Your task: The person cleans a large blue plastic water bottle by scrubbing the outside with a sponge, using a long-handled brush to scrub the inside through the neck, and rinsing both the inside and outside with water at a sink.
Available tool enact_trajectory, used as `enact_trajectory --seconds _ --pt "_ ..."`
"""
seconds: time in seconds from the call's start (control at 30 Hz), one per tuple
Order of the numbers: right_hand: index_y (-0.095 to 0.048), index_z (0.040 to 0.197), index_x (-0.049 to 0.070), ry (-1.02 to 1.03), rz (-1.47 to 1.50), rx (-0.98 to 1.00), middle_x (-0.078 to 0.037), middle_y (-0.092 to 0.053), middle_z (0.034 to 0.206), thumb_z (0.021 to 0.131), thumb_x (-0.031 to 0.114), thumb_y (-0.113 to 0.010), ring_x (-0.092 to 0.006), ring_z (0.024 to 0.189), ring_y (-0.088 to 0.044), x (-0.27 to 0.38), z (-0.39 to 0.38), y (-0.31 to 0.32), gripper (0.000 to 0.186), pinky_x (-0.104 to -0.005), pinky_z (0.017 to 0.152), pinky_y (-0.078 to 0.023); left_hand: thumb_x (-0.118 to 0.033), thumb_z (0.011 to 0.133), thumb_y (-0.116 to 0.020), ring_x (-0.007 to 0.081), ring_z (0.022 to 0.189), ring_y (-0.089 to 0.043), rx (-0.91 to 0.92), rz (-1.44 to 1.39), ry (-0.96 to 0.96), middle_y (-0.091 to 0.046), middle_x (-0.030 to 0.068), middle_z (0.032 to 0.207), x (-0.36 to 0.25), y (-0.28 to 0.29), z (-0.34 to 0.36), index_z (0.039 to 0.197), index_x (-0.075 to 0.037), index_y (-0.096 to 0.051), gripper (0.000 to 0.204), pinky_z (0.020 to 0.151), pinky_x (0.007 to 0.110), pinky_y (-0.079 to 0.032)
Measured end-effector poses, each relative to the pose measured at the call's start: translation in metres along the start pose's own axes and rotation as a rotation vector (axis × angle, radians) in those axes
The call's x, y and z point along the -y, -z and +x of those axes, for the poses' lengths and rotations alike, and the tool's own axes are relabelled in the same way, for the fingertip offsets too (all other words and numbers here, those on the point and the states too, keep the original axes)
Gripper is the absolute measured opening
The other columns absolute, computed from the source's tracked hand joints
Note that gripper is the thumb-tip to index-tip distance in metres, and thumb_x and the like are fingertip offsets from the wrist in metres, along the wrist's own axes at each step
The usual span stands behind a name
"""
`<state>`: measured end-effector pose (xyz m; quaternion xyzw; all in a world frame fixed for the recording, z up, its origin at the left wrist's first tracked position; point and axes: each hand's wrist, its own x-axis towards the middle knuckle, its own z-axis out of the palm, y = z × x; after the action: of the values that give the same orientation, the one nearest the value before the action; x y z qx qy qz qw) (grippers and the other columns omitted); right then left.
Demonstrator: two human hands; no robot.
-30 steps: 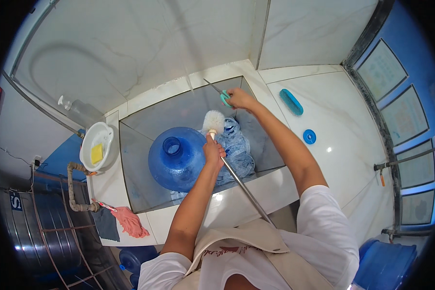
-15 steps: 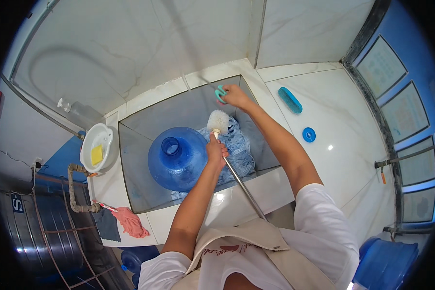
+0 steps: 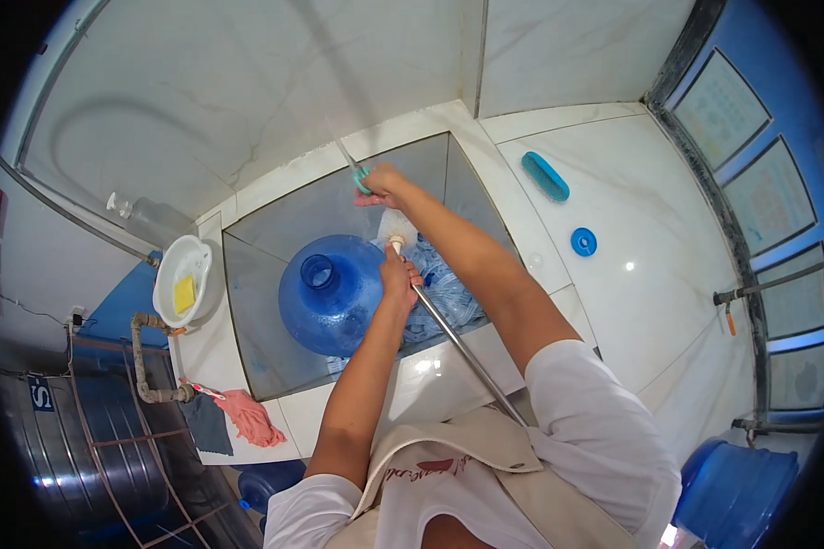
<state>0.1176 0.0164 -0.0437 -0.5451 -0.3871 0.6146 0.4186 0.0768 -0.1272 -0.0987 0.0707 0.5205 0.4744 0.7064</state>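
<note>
My left hand (image 3: 398, 276) is wrapped round a long-handled brush, close below its white bristle head (image 3: 396, 225). The brush's metal pole (image 3: 467, 352) slants down toward my apron. In my right hand (image 3: 380, 186) is a pair of scissors with teal handles (image 3: 361, 179); the blades point up and left, over the far rim of the sunken basin (image 3: 275, 215). My right hand partly covers the brush head. A large blue water jug (image 3: 343, 306) stands in the basin, neck up, left of the brush. Crumpled blue-white strips (image 3: 444, 288) lie beside it.
On the right ledge lie a teal scrubbing brush (image 3: 546, 177) and a blue cap (image 3: 583, 242). At left are a white bowl (image 3: 209, 279) holding a yellow sponge (image 3: 184, 295), a clear pump bottle (image 3: 151, 218), a pink cloth (image 3: 250, 419) and a pipe (image 3: 139, 361).
My right hand has moved left with the scissors, from the basin's far right corner to above the brush head. My left hand has shifted only slightly. The jug stays in place.
</note>
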Motion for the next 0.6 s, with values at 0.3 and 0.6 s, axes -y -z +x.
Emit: enact_trajectory --seconds 0.3,0.6 --pt "-0.057 0.058 0.0 0.115 -0.786 0.095 -0.011 -0.056 0.049 0.071 0.026 -0.059 -0.0222 0.044 -0.056 -0.007 -0.062 0.085 0.03 -0.0351 0.047 -0.046 -0.05 0.083 -0.041 0.0062 0.037 -0.023 -0.014 -0.02 -0.013 -0.025 -0.0043 0.05 -0.008 0.014 -0.001 0.066 -0.014 -0.031 0.042 0.031 0.021 -0.02" --pt "-0.061 0.07 -0.001 0.152 -1.352 0.113 -0.019 -0.06 0.071 0.069 0.032 -0.057 -0.0328 0.067 -0.059 -0.009 -0.135 0.12 0.032 -0.041 0.062 -0.047 -0.051 0.082 -0.043 0.006 0.035 -0.021 0.041 0.023 -0.013 -0.023 -0.0049 0.048 0.0 -0.002 0.002 0.063 -0.014 -0.032 0.043 0.03 0.021 -0.017"
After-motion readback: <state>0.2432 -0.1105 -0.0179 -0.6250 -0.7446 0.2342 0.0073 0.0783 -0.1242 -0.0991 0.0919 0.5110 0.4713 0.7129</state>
